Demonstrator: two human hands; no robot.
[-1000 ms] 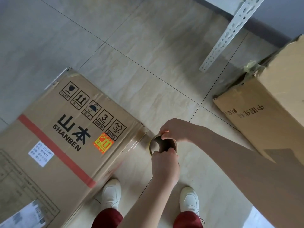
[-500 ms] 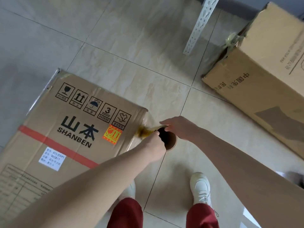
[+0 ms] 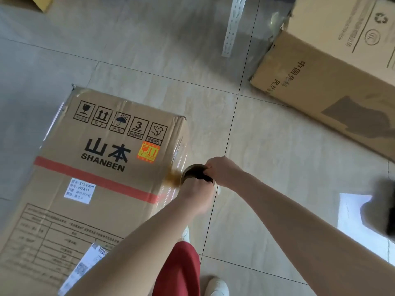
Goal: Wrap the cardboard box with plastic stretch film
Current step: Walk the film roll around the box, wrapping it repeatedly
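Since the previous frame, the stretch film roll on its brown cardboard core [image 3: 193, 170] has shifted from just past the far right corner of the large brown cardboard box printed "SHANBEN" [image 3: 102, 167] to a position beside the box's right edge, near the end of the red stripe. The left forearm now crosses the box's near right portion.

Head view:
- The SHANBEN box lies on the beige tiled floor [image 3: 149, 50] with its printed face up. Its long axis runs from the far edge, below the row of handling symbols, toward the near left, where it leaves the frame. The print reads upright from the person's position.
- The roll stands roughly upright, with the open end of the core facing the camera.
- The clear plastic film [image 3: 179, 150] lies glossy along the box's right edge and gathers into a brownish bunch between the box and the roll.
- The left hand [image 3: 197, 195] grips the near rim of the core with curled fingers.
- The right hand [image 3: 222, 171] grips the far right rim, fingers hooked into the opening.
- A second brown cardboard box [image 3: 320, 86] lies at the far right, well apart from the first.
- A white perforated metal strip [image 3: 232, 26] stands at the top, near the second box.
- Red trousers [image 3: 179, 268] and a white shoe [image 3: 217, 287] appear at the bottom edge.
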